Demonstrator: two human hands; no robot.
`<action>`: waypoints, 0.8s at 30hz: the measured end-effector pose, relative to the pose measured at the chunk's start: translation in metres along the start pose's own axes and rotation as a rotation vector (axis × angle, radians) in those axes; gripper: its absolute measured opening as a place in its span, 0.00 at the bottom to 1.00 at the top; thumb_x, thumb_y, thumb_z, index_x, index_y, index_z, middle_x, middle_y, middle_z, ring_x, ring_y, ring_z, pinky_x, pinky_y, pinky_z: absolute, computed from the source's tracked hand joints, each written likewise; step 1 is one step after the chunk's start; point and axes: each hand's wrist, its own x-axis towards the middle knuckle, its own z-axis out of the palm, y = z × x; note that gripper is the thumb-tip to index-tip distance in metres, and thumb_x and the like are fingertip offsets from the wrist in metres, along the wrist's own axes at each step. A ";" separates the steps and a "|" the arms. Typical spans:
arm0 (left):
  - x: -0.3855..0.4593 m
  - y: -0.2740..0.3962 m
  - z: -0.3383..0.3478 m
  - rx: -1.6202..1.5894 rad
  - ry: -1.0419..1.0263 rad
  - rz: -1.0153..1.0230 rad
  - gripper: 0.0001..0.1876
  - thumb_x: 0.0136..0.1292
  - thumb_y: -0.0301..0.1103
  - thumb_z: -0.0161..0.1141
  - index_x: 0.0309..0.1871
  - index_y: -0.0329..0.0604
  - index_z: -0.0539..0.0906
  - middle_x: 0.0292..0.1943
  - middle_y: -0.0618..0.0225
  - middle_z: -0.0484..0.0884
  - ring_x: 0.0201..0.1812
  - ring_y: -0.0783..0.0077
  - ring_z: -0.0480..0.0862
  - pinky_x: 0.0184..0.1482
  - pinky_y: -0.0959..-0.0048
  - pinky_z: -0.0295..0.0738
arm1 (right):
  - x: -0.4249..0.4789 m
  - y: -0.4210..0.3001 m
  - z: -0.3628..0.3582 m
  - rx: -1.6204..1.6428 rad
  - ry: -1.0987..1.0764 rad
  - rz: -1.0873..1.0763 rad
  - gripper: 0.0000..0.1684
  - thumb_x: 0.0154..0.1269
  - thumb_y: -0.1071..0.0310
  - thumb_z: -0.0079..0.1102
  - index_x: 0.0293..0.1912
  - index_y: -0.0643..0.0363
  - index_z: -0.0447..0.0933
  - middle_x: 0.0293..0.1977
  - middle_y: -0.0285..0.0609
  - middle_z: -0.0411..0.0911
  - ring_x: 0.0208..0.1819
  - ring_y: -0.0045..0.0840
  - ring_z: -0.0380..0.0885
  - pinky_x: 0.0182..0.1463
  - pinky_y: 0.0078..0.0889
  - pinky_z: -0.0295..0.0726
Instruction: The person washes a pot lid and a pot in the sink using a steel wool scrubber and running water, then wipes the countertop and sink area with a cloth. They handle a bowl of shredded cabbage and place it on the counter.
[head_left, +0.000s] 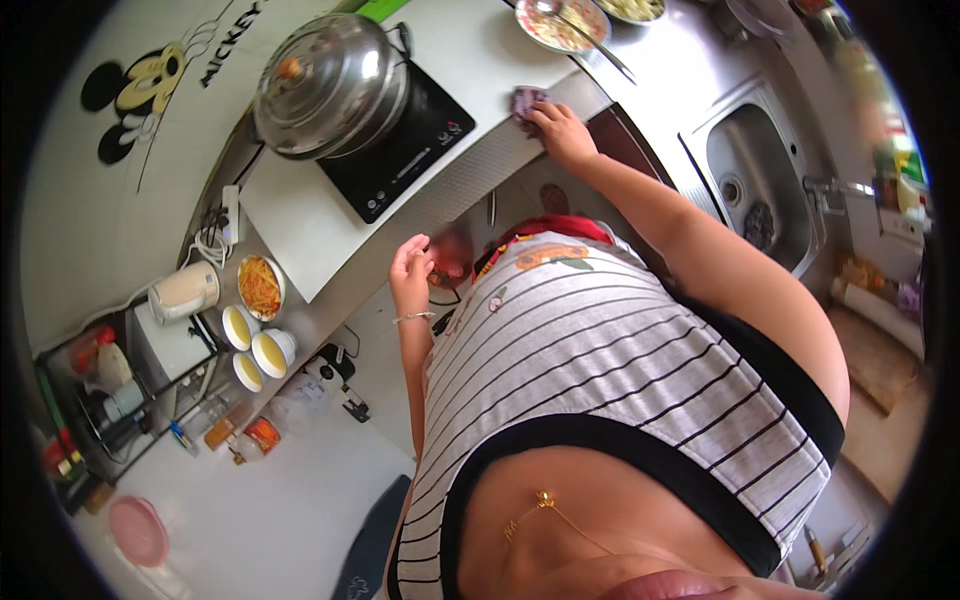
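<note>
My right hand (564, 136) grips a crumpled purple cloth (529, 109) at the front edge of the white counter (480, 45). The cloth lies against the counter's edge. With nothing in it, my left hand (412, 271) hangs in the air in front of my body, fingers loosely bent. Beyond it on the counter sits a black induction cooktop (420, 146) with a lit red indicator. A steel pot with a domed transparent lid (330, 90) stands on the cooktop.
Bowls of chopped food (562, 28) with a spoon stand at the back right, near a steel sink (757, 180). To the left are a bowl of shredded food (261, 287), several cups of yellow liquid (273, 354) and a power strip (230, 215). A pink lid (139, 531) lies lower left.
</note>
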 end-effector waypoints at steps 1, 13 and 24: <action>0.001 0.005 0.005 0.007 -0.011 -0.006 0.16 0.72 0.29 0.49 0.60 0.38 0.77 0.58 0.60 0.80 0.49 0.74 0.81 0.50 0.77 0.76 | 0.001 0.008 -0.004 0.026 -0.042 -0.064 0.23 0.60 0.74 0.52 0.55 0.49 0.75 0.58 0.38 0.73 0.58 0.38 0.71 0.64 0.36 0.72; 0.038 0.055 0.102 0.197 -0.283 -0.012 0.16 0.74 0.31 0.48 0.60 0.39 0.76 0.59 0.62 0.79 0.54 0.69 0.82 0.53 0.75 0.75 | -0.076 0.100 -0.058 0.328 -0.015 0.409 0.25 0.55 0.76 0.53 0.53 0.50 0.80 0.52 0.45 0.80 0.50 0.41 0.79 0.56 0.38 0.77; 0.055 0.046 0.207 0.405 -0.664 0.040 0.14 0.73 0.29 0.50 0.58 0.39 0.78 0.55 0.64 0.82 0.50 0.72 0.84 0.49 0.78 0.78 | -0.211 0.088 -0.113 1.185 0.560 1.107 0.18 0.70 0.62 0.49 0.55 0.56 0.78 0.45 0.40 0.81 0.45 0.26 0.80 0.48 0.28 0.80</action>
